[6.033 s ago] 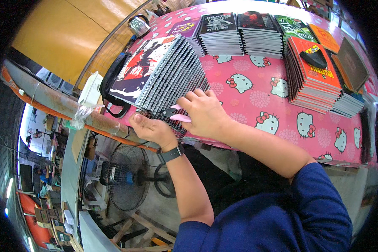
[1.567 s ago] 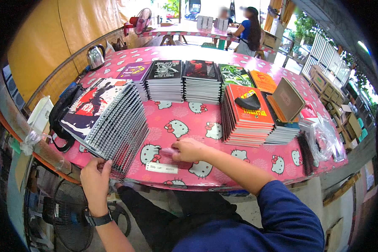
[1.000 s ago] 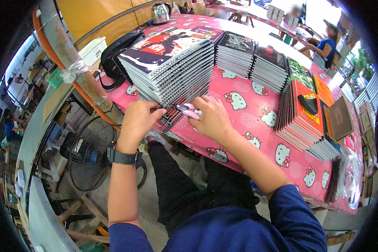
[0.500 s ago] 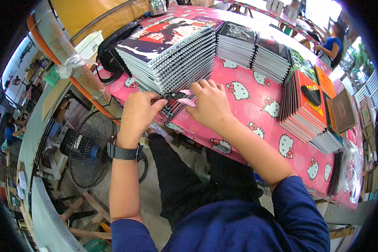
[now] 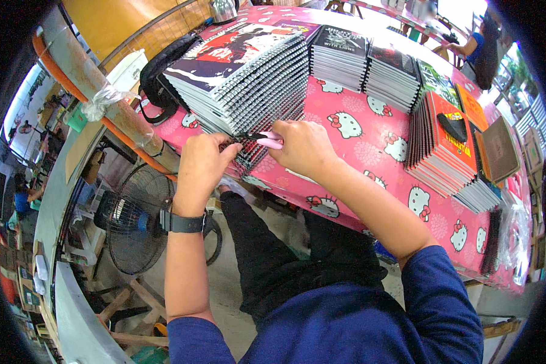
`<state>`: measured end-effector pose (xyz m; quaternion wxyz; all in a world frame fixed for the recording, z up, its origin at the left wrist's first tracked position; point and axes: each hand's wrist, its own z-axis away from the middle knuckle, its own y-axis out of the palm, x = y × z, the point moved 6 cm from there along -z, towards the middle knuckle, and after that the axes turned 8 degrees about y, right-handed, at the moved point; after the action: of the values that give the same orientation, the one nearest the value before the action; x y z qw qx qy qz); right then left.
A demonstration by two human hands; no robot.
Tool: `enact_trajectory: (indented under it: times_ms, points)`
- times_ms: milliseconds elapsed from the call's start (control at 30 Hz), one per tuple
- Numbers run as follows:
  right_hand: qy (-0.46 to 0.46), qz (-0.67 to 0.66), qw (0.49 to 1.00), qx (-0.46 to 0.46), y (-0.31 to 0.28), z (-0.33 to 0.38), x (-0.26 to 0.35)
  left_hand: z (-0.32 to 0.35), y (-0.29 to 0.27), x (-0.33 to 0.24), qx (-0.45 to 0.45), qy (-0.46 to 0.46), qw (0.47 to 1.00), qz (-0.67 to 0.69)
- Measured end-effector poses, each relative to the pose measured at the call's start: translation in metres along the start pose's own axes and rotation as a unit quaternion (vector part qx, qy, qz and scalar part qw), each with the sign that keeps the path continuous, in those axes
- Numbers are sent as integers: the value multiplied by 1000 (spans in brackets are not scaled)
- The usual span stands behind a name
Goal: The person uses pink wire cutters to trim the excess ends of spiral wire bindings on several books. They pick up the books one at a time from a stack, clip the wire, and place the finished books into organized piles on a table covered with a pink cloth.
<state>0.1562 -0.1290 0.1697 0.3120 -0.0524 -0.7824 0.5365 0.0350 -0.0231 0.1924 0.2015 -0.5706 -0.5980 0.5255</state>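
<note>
A tall stack of spiral-bound notebooks [image 5: 239, 76] stands on the pink worktop [image 5: 365, 159], towards eleven o'clock from the view's middle. The right hand [image 5: 303, 145] has its fingers clamped round the pink-handled pliers [image 5: 272, 141], whose dark head points to nine o'clock, at the coils of the stack's near corner. The left hand [image 5: 201, 159] is at that same corner, thumb bent inward; whether its fingers grip anything cannot be told. A black bag [image 5: 159, 85] lies beside the stack at nine o'clock.
</note>
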Motion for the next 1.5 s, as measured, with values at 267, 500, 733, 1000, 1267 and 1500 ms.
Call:
enact_trajectory:
  times_ms: [267, 500, 733, 1000, 1267, 1500]
  points:
    - [-61, 38, 988, -135, 3, 12, -5, -1, 1, 2, 14, -8, 999, 32]
    - [-53, -5, 997, -50, 5, 6, -4, -4, 5, 5, 49, -44, 997, 30]
    - [-85, 38, 980, -178, 0, 18, -16, -4, 10, 8, 69, -37, 997, 28]
    - [-86, 27, 990, -107, 10, 10, -5, -4, 13, 10, 56, -47, 995, 69]
    - [-65, 20, 995, -77, 18, 14, -10, -1, 11, 11, 59, -58, 996, 31]
    - [-81, 56, 984, -150, 21, 16, -9, -2, 14, 8, 56, -55, 996, 53]
